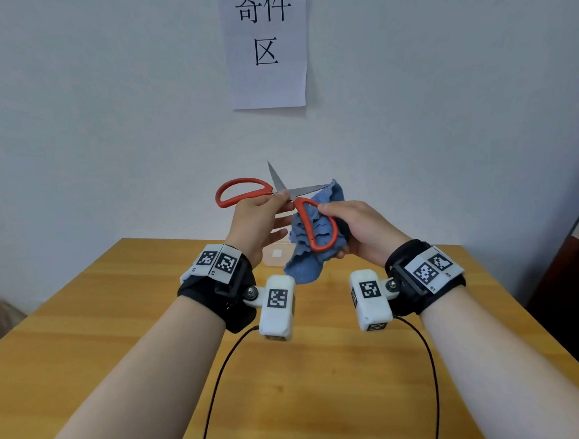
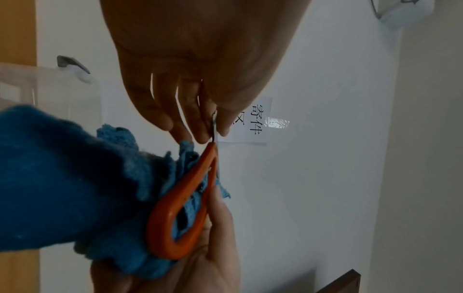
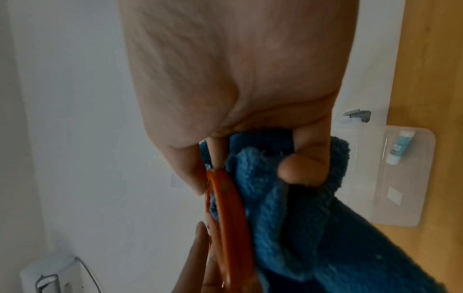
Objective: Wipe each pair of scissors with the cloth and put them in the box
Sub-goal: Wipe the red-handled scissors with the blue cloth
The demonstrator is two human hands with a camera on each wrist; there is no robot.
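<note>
Scissors (image 1: 282,199): red-handled, blades splayed; stiff, sharp.
Left hand (image 1: 258,220): pinches the pivot.
Right hand (image 1: 355,229): clutches soft blue cloth (image 1: 312,248) against one handle loop.
Safest hold: probably the handles.

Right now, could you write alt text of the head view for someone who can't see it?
Two bare hands hold open red-handled scissors above a wooden table: the left hand pinches them near the pivot, and the right hand holds a blue cloth against one handle. A paper sign hangs on the wall behind.
</note>
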